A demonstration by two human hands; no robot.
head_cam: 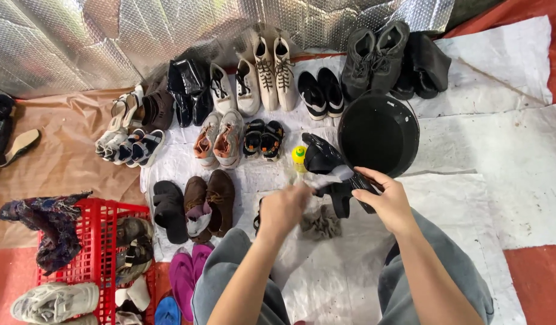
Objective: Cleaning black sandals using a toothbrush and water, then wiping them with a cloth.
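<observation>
Between the two hands, a black sandal (341,189) is held above the white sheet (470,198): the right hand (389,201) has its fingers curled round the sandal's far end, while the left hand (284,207) is blurred, fingers closed at a pale strip by its near end. Just past the right fingers stands a dark basin (378,133); a grey rag (320,224) lies below, and beyond the left fingers a small yellow-green bottle (298,155) could be knocked over by a swing of that hand
</observation>
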